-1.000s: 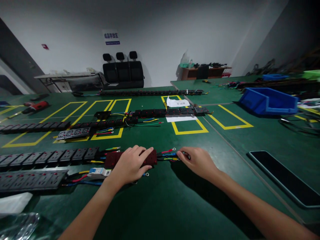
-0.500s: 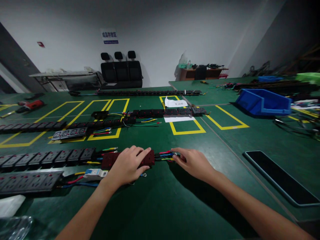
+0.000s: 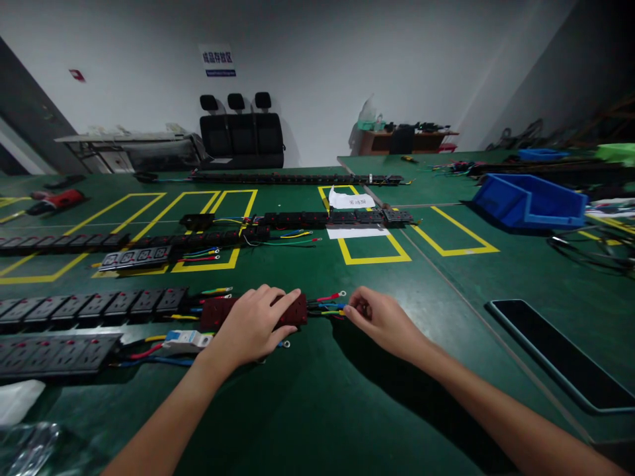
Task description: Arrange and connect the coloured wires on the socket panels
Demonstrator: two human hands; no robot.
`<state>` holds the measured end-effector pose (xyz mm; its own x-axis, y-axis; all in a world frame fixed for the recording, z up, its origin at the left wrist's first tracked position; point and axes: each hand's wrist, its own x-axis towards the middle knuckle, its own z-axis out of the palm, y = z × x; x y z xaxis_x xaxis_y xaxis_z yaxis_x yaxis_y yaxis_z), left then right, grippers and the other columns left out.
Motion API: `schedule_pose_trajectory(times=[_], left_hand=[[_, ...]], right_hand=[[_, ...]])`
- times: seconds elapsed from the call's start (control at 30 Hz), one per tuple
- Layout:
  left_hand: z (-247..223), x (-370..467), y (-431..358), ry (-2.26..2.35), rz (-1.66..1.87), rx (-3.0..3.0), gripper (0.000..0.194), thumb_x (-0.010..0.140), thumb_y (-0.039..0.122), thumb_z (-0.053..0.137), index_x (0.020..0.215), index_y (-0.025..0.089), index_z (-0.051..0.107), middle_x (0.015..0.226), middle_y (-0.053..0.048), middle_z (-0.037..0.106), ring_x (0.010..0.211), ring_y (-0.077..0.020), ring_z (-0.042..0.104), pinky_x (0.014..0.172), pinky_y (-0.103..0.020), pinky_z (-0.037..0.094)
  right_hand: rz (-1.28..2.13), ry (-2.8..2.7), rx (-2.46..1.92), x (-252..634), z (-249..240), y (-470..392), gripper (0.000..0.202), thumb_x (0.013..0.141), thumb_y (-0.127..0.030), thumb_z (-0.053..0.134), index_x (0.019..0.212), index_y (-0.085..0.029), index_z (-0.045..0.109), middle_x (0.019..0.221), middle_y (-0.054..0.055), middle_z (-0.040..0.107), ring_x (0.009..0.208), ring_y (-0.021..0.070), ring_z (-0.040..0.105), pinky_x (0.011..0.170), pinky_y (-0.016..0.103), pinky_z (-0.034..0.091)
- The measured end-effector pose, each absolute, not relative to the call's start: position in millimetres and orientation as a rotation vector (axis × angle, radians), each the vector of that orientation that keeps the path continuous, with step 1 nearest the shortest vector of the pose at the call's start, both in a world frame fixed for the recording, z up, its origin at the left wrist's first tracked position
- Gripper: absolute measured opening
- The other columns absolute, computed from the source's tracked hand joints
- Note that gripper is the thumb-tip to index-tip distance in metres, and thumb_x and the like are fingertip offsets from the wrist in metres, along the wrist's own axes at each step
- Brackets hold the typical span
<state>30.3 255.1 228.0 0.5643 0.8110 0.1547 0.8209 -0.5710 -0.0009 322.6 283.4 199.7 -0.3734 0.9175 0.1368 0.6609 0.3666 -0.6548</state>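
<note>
A dark red socket module [image 3: 214, 313] lies on the green table, partly covered by my left hand [image 3: 260, 320]. The fingers are over its top and the thumb is along its near edge. Out of the module's right end come red, blue and yellow-green wires. The red wire [image 3: 327, 299] ends in a bare ring terminal. Finger and thumb of my right hand [image 3: 380, 319] pinch the tips of the blue and yellow-green wires [image 3: 331, 311]; the fingertips hide those ends. Black socket strips [image 3: 94, 309] with coloured leads lie to the left, beside a grey-white breaker [image 3: 186, 340].
A phone [image 3: 560, 354] lies at the right. Behind it are a blue bin [image 3: 530, 201] and black cables [image 3: 590, 254]. More socket strips [image 3: 297, 222] and a paper sheet [image 3: 354, 200] lie farther back. A red power tool [image 3: 59, 200] is at the far left.
My right hand has let the red wire's terminal show and its fingers have curled in around the lower wire tips. My left hand stays on the red module. The view has shifted slightly.
</note>
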Motion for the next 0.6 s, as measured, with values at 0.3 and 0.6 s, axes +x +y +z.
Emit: schedule_pose_trajectory(times=[0.3,0.6], left_hand=[[227.1,30.4,254.9,-1.410,-0.218,-2.706,0.066,0.093,0.039,0.072,0.150,0.019,0.047,0.125,-0.013,0.064,0.106,-0.0280,0.060,0.088,-0.041,0.049],[227.8,30.5,255.1,-1.417,-0.191,-2.718,0.065,0.094,0.040,0.070,0.150,0.018,0.046,0.126,-0.012,0.064,0.107,-0.0283,0.059,0.089,-0.042,0.050]], right_hand=[[0.548,-2.169,-1.393,321.5,189.8,287.0,0.011,0.097,-0.032,0.056,0.092,-0.023,0.057,0.079,0.001,0.065,0.069,0.0179,0.058,0.060,0.029,0.036],[0.353,-2.286,-1.427,328.1,192.8,290.3,0.009,0.099,-0.032,0.059,0.098,-0.024,0.064,0.089,0.000,0.067,0.073,0.0171,0.061,0.061,0.029,0.035]])
